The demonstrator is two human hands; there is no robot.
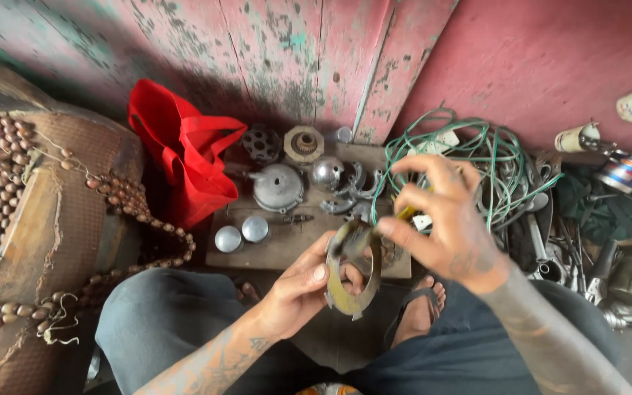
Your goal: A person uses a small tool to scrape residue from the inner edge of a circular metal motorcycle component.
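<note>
**Two hands on a worn metal ring**

The left hand (303, 287) comes up from the lap with the palm turned upward, its fingers curled and closed around a flat, toothed metal ring (354, 274), thumb pressed on the near face. The ring stands nearly upright between the knees, dull yellow-brown and grimy. The right hand (444, 219) reaches in from the right with the wrist bent and the back of the hand toward the viewer; its fingers are pinched shut on a small yellow-handled tool (406, 213), whose tip I cannot make out, right at the top edge of the ring.

Just beyond the hands lies a wooden board (287, 245) on the floor, carrying a grey domed housing (278, 187), two small shiny caps (241, 234), a chrome dome (326, 172) and a gear-like part (303, 143). A red bag (184, 150) slumps to its left. To the right sits a coil of green wire (491, 157), with a heap of metal parts farther right. Strings of brown beads (9, 157) drape over a mat at far left.
</note>
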